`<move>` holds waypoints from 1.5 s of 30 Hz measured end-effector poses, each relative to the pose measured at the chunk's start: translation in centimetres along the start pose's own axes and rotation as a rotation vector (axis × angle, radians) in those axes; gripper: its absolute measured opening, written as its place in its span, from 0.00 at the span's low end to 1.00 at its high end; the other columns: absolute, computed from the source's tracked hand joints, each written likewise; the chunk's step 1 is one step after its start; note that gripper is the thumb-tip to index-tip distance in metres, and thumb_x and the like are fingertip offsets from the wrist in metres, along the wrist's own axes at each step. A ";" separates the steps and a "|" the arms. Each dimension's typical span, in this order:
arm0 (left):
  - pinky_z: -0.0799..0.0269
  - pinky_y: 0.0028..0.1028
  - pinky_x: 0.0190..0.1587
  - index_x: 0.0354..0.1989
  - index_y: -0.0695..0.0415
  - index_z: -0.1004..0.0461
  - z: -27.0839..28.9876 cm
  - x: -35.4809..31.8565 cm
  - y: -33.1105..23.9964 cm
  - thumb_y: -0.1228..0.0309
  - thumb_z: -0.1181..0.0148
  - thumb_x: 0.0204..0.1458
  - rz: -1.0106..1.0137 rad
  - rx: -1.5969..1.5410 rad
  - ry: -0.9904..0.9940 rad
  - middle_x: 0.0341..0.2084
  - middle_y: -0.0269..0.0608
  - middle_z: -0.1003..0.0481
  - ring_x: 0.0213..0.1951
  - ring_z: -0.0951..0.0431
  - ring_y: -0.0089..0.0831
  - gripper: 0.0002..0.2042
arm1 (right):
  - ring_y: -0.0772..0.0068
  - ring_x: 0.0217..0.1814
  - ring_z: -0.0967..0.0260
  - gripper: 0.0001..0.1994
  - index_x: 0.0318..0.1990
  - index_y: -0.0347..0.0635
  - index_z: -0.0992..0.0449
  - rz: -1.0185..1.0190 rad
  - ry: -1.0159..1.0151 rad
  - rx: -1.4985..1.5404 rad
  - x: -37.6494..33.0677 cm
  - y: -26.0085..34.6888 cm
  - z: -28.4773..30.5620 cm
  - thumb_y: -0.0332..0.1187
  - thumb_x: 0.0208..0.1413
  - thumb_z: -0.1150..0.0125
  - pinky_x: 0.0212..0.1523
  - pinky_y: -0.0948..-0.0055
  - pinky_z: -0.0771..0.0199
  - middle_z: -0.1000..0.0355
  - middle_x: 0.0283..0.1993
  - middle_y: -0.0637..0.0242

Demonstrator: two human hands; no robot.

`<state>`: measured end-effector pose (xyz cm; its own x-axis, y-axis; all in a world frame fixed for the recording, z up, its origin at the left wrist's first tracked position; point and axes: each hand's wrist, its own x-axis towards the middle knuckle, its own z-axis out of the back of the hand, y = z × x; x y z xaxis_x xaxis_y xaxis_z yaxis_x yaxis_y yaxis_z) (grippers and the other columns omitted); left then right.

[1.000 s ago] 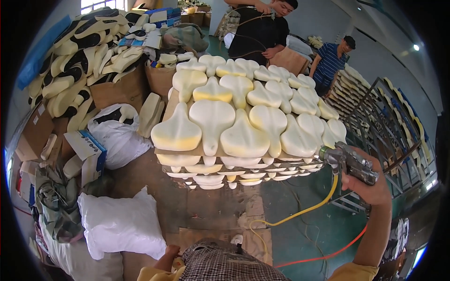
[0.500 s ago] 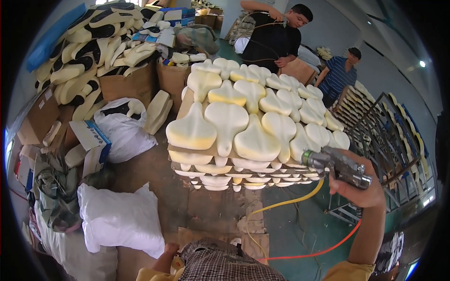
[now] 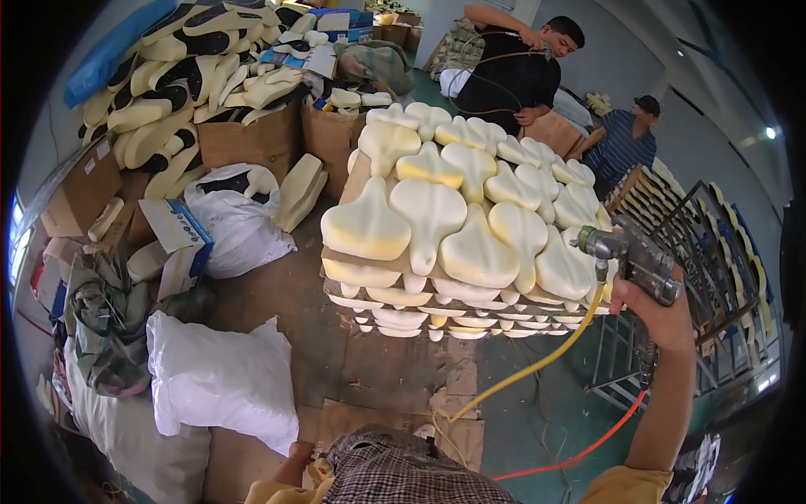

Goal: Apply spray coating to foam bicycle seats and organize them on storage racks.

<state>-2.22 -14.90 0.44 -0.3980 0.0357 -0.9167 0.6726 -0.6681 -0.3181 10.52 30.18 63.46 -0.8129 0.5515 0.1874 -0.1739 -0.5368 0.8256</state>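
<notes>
A metal spray gun (image 3: 648,267) with a green-ringed nozzle is in my right hand (image 3: 656,309), its fingers wrapped round the handle. A yellow hose (image 3: 537,367) hangs from under the nozzle, and a red hose (image 3: 588,449) joins the bottom of the handle. The nozzle points left, over the near right corner of a stack of cream foam bicycle saddle pads (image 3: 428,220), laid out in rows on layered boards. My left hand (image 3: 300,454) hangs low beside my checked garment (image 3: 378,470); its fingers cannot be made out.
A stuffed white sack (image 3: 222,378) lies at the left. Behind it are cardboard boxes (image 3: 248,139) and a heap of foam pads (image 3: 168,92). One person in black (image 3: 508,84) stands behind the stack, another in blue stripes (image 3: 621,147) near a metal rack (image 3: 672,252) at right.
My right hand has raised the spray gun and turned it, so the yellow hose under the nozzle now shows. The whole view has shifted a little, moving the stack rightward in the picture.
</notes>
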 end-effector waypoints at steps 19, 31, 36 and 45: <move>0.29 0.32 0.20 0.36 0.62 0.25 -1.2 -0.2 2.2 0.66 0.47 0.45 -0.140 -0.203 0.010 0.27 0.43 0.24 0.18 0.24 0.36 0.14 | 0.80 0.29 0.32 0.25 0.53 0.32 0.34 0.008 0.192 0.113 -0.5 3.0 -4.2 0.26 0.46 0.34 0.30 0.79 0.30 0.29 0.35 0.67; 0.27 0.31 0.28 0.33 0.63 0.25 -0.6 0.3 6.2 0.70 0.45 0.45 -0.110 -0.281 -0.029 0.25 0.45 0.25 0.25 0.25 0.36 0.10 | 0.82 0.27 0.33 0.27 0.57 0.32 0.36 0.015 0.197 0.111 -2.4 3.6 -3.4 0.24 0.47 0.37 0.29 0.80 0.29 0.28 0.33 0.67; 0.27 0.33 0.37 0.34 0.56 0.25 -0.9 0.5 4.4 0.71 0.45 0.47 -0.243 0.097 0.007 0.31 0.39 0.23 0.37 0.22 0.32 0.07 | 0.81 0.28 0.32 0.26 0.56 0.31 0.35 0.028 0.285 0.112 -4.2 3.8 -2.4 0.23 0.46 0.38 0.30 0.80 0.29 0.28 0.33 0.66; 0.25 0.29 0.28 0.32 0.62 0.26 -1.5 2.0 0.8 0.70 0.48 0.48 -0.563 0.489 0.156 0.26 0.43 0.25 0.24 0.22 0.34 0.09 | 0.83 0.28 0.33 0.26 0.55 0.33 0.34 -0.099 0.020 -0.040 -6.8 1.7 1.9 0.24 0.46 0.37 0.32 0.81 0.30 0.28 0.34 0.69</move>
<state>-1.55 -14.24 -1.95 -0.4818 0.5491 -0.6829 0.0264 -0.7699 -0.6376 16.75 26.73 64.60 -0.8016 0.5903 0.0951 -0.2752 -0.5055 0.8178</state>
